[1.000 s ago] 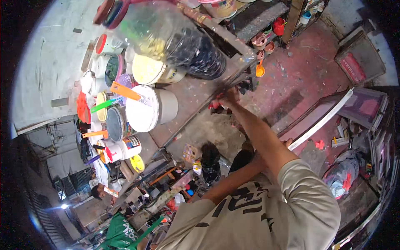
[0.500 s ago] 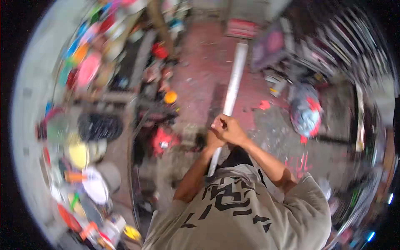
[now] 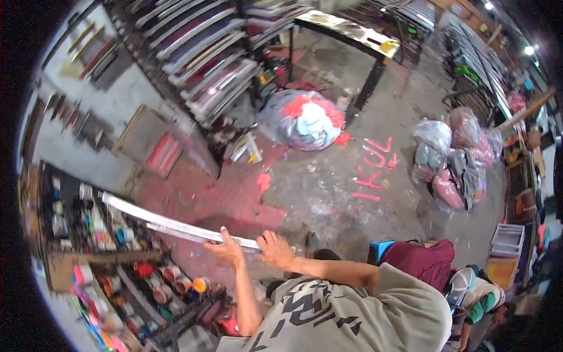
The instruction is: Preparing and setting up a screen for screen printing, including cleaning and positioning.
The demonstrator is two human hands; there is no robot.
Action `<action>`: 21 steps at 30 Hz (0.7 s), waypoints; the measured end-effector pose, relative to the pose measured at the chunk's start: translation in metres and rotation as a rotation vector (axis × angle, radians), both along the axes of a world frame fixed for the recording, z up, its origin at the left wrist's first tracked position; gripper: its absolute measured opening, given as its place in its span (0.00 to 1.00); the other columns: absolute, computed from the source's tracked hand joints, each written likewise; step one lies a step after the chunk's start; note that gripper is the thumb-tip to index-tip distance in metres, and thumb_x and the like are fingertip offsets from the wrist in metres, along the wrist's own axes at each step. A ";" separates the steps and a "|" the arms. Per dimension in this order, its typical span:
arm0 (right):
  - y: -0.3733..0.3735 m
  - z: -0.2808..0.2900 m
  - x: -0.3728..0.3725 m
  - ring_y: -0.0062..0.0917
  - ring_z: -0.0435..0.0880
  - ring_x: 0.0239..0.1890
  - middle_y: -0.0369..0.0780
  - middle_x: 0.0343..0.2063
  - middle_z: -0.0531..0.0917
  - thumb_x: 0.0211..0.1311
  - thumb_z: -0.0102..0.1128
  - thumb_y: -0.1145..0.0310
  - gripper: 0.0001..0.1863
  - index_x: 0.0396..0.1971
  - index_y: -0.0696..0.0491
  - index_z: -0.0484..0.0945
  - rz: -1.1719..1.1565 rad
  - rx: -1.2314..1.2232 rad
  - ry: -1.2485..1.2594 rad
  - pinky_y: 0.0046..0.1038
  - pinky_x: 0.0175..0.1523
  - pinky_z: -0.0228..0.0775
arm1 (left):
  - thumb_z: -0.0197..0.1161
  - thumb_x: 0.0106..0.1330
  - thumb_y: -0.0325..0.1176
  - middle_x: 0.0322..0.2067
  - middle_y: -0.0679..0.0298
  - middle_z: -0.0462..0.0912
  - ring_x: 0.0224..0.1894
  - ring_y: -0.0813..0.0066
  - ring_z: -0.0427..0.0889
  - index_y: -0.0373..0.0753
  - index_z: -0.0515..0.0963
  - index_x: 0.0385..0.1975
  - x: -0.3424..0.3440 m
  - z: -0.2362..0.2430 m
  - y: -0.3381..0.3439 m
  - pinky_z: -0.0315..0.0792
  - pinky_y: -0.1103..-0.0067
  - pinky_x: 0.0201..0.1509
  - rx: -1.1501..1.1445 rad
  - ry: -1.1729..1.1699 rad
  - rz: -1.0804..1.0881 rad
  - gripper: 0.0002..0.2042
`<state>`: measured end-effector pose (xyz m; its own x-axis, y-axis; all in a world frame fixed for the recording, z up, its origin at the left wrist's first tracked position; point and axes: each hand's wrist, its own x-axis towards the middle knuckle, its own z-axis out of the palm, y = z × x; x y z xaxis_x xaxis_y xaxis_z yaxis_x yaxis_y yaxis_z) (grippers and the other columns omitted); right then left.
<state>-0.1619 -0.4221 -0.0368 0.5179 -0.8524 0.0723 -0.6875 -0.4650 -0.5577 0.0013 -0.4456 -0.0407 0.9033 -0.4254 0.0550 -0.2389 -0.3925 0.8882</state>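
A long white bar or strip [image 3: 170,222] lies at a slant across the lower left of the view, above the red-painted floor. My left hand [image 3: 229,249] is closed on it, thumb raised along its near edge. My right hand [image 3: 274,249] grips the bar's right-hand end, fingers curled over the top, just beside my left hand. Part of the bar under my fingers is hidden.
Paint buckets [image 3: 170,276] crowd shelving at lower left. A rack of screen frames [image 3: 199,53], a black-legged table [image 3: 375,35] and a cloth bundle [image 3: 311,120] stand beyond. Plastic bags [image 3: 457,164] sit right; a co-worker [image 3: 487,293] bends at lower right near a maroon item [image 3: 419,258].
My view has swung rightward, away from the paint bench toward the racks and open floor. The bar has turned from pointing away from me to lying crosswise, both hands on it.
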 end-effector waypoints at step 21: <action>-0.348 0.162 -0.695 0.36 0.84 0.27 0.43 0.30 0.86 0.57 0.75 0.67 0.31 0.61 0.56 0.80 -0.738 -0.623 0.130 0.36 0.33 0.78 | 0.71 0.65 0.35 0.39 0.55 0.84 0.40 0.60 0.84 0.33 0.76 0.55 -0.482 0.154 -0.445 0.78 0.69 0.45 -0.427 -0.120 -1.295 0.21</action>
